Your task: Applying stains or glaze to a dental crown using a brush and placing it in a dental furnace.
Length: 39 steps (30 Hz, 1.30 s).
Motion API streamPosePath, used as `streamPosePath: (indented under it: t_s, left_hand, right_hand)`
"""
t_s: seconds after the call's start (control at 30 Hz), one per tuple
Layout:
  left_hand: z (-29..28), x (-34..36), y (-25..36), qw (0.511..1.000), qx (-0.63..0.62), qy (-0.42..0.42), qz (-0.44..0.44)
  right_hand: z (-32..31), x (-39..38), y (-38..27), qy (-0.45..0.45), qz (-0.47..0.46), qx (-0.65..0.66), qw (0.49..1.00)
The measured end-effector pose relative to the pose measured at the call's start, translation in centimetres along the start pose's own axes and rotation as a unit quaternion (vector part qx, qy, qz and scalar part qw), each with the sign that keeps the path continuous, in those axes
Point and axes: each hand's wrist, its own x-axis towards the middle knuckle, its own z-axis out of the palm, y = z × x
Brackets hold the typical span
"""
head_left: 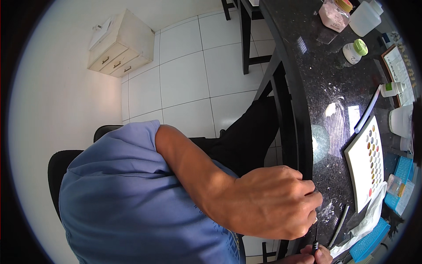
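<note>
My left hand [274, 203] is closed at the table's near edge, knuckles up and fingers curled under. A tiny whitish piece [315, 219] peeks out by its fingertips; its kind cannot be made out. Close by, at the bottom of the view, my right hand [323, 254] grips a slim black-handled tool [315, 246]. The tool's thin metal shaft points at the whitish piece; whether they touch is unclear. Most of the right hand is cut off by the view's edge. A thin grey rod [339, 225] lies on the table beside the hands.
On the glossy black table [323, 88] lie white crumbs and a white board [361, 167] with rows of coloured spots. Around it are a crumpled white sheet [373, 215], a blue plastic tray [370, 240] and a pale curved strip [368, 110]. A jar of pink powder [334, 17] and several bottles stand farther along.
</note>
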Motion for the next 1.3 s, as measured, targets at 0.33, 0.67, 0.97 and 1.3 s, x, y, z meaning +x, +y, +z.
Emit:
streamPosePath:
  t_s: [0.33,0.67,0.97,1.3]
  left_hand:
    - [-0.62,0.27,0.23,1.0,0.01,-0.012,0.006]
    - [-0.62,0.32,0.2,1.0,0.004,-0.013,0.006]
    - [-0.37,0.36,0.35,1.0,0.004,-0.016,-0.001]
    - [-0.51,0.31,0.23,0.999,-0.008,-0.041,-0.007]
  right_hand:
    - [0.61,0.28,-0.57,0.003,-0.014,-0.018,1.0]
    - [0.57,0.16,-0.45,-0.002,-0.017,-0.024,1.0]
    - [0.11,-0.08,0.0,-0.004,-0.017,-0.002,1.0]
    - [0.58,0.02,-0.54,0.006,-0.008,-0.016,1.0]
